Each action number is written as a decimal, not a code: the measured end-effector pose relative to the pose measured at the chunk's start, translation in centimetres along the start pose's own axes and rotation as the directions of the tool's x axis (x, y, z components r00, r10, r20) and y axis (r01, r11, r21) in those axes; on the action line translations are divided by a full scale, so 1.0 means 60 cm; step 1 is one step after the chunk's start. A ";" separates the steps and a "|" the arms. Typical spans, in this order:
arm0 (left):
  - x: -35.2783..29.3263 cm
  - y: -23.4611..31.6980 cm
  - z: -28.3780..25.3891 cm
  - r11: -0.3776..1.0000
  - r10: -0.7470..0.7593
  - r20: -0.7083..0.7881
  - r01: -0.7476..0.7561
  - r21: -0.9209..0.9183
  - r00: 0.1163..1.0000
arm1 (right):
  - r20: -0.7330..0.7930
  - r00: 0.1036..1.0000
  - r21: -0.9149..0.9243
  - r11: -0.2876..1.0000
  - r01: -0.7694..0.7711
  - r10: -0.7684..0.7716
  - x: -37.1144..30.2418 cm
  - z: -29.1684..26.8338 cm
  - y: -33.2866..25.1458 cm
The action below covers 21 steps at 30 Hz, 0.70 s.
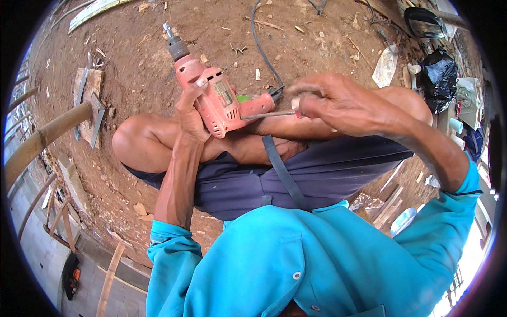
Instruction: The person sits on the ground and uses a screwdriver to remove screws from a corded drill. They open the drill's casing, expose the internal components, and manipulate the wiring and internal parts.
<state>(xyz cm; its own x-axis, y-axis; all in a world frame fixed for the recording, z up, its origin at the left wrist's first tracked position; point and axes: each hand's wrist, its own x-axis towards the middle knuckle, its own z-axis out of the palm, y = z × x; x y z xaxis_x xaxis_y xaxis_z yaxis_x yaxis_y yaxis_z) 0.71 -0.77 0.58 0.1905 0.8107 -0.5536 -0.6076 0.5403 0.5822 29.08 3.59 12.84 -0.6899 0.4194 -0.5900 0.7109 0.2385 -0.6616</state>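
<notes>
Dirt ground point(132, 63) beneath crossed legs point(240, 148). Right forearm point(422, 140) slants in from right, elbow bent; left forearm point(178, 179) reaches forward. Pinkish-red drill point(211, 98) sits above legs, chuck pointing forward-left. Right hand point(346, 105) curled, fingers closed on screwdriver handle; left hand point(193, 111) wrapped around drill body, thumb on top. Screwdriver point(266, 114) shaft runs leftward to drill's rear housing; tip contact unclear. Screws point(238, 50) lie beyond drill.
</notes>
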 end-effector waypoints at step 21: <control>-0.002 -0.006 -0.001 0.999 0.050 0.051 -0.050 -0.001 0.997 | -0.720 0.693 0.116 0.982 0.151 -0.022 -0.060 0.114 -0.003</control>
<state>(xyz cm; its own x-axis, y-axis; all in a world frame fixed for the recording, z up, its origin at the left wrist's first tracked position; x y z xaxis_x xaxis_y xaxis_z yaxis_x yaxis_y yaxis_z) 0.84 -1.06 0.39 0.1988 0.8471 -0.4929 -0.6167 0.4990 0.6088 30.47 -3.96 11.91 -0.3952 0.9165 -0.0617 0.5775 0.1957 -0.7926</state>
